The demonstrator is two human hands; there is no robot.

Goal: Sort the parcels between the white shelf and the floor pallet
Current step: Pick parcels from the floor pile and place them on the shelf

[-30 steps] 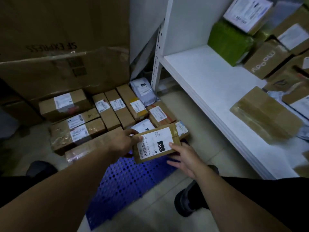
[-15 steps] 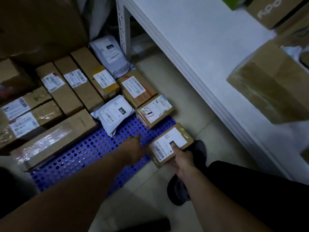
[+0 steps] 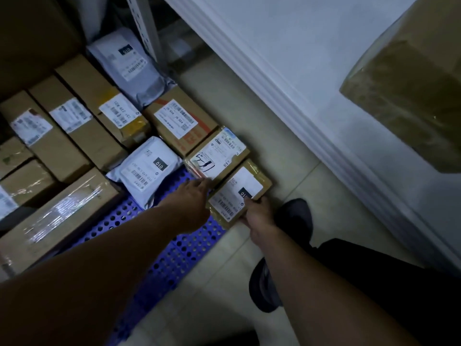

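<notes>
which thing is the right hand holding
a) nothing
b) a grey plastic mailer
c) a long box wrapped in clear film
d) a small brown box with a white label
d: the right hand grips the near end of the small brown box, thumb on its top, at the edge of the blue pallet.

The left forearm [image 3: 112, 258] and right forearm [image 3: 311, 275] were bare all the way from the edge of the view down to the left hand [image 3: 192, 198] and right hand [image 3: 258, 216]. Plain black trousers [image 3: 399, 283] covered the leg at the lower right. Below them was a dark shoe [image 3: 296, 216] with a rounded toe, greyish on top, possibly a trainer, though the dim light blurred its details.
</notes>
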